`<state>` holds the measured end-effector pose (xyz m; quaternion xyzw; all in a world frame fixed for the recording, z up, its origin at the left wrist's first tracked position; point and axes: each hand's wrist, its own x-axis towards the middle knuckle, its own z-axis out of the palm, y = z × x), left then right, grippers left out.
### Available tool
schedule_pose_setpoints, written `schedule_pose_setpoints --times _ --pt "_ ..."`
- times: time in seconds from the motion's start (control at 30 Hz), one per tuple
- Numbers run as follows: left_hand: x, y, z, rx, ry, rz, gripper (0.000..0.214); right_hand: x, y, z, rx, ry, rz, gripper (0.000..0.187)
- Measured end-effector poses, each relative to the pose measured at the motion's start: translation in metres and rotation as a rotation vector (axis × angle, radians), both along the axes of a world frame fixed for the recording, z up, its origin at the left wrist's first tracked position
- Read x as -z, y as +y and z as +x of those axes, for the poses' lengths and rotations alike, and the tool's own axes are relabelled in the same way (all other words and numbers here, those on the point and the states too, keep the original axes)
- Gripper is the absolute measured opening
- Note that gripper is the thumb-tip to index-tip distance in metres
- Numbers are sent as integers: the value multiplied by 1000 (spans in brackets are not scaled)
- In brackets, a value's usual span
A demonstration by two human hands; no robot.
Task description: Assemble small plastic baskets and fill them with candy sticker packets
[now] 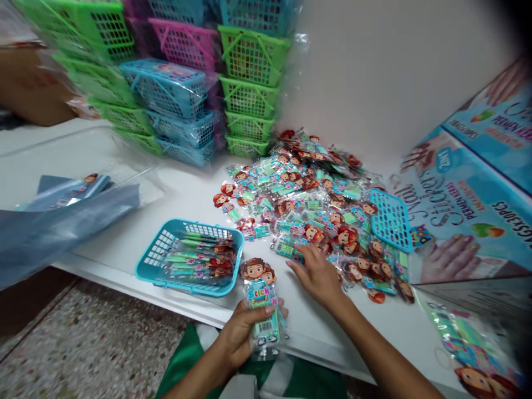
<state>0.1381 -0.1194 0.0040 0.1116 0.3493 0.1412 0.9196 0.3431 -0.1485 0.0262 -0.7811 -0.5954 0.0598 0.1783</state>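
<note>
My left hand is closed around a few candy stick packets, held upright at the table's front edge. The front packet shows two cartoon heads on top and the word "Stick". My right hand reaches to the near edge of a big pile of the same packets. Its thumb stands apart from the fingers, and the fingertips are at a green packet. Left of my hands, a blue plastic basket holds several packets lying in a row.
Wrapped stacks of green baskets, blue baskets and a pink one stand at the back. A blue lid leans at the pile's right, beside printed cartons. Clear plastic bags lie left; more packets sit lower right.
</note>
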Motion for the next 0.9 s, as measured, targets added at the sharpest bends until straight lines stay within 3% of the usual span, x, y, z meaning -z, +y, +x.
schedule_pose_setpoints --times 0.07,0.13,0.23,0.37,0.47,0.53,0.63,0.77,0.83,0.9 --pt "-2 1 0 18 6 2 31 8 19 13 -9 -215 -102 47" --pt "-3 1 1 25 1 2 32 8 32 22 -47 -287 -195 37" --pt "-4 1 0 9 4 1 32 -8 28 27 -128 -214 -100 30" --pt "-1 1 -1 33 -47 11 31 -46 -6 8 -533 -126 99 32" --pt "1 3 0 6 -149 -38 29 -63 -29 -18 -817 -228 48 32" --pt "1 4 -1 26 -226 -95 29 -65 -37 -32 -876 -264 0 32" --pt "0 3 -2 62 -301 -68 36 -60 -43 -41 -850 -179 -70 35" --pt "-1 -1 -5 70 -305 8 41 -47 -38 -35 -898 204 -43 41" --pt "0 -1 -5 73 -259 13 41 -34 -27 -23 -734 309 82 34" --pt "2 0 -5 78 -201 11 37 -17 -8 -6 -402 214 166 30"
